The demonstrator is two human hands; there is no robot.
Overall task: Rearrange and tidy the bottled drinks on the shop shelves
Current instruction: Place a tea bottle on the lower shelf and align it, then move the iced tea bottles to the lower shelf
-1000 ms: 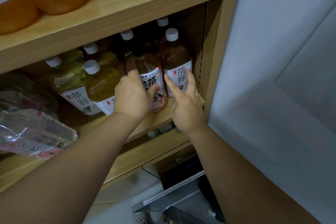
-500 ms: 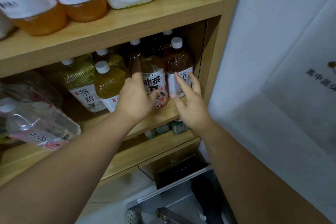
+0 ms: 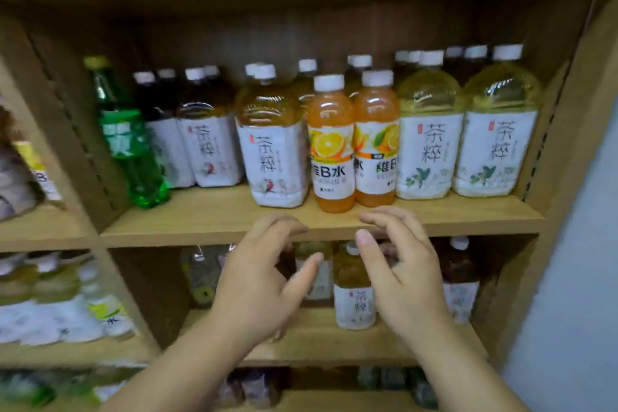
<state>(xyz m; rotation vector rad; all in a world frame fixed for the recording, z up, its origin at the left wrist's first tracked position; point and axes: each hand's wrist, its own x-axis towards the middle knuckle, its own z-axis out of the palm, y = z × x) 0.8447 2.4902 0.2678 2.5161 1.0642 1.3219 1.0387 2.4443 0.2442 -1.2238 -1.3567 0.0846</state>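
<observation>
Off the lower tea bottles (image 3: 354, 294) now, the left hand (image 3: 257, 281) and right hand (image 3: 404, 281) rise empty — fingers (image 3: 284, 223) loosely spread — toward the orange bottles (image 3: 332, 144) on the upper shelf (image 3: 200, 217), probably the next row.

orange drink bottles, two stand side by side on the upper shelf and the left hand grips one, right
No grip. The head view shows the left hand hovering open below them, touching neither. The two orange drink bottles do stand side by side on the upper shelf.
</observation>
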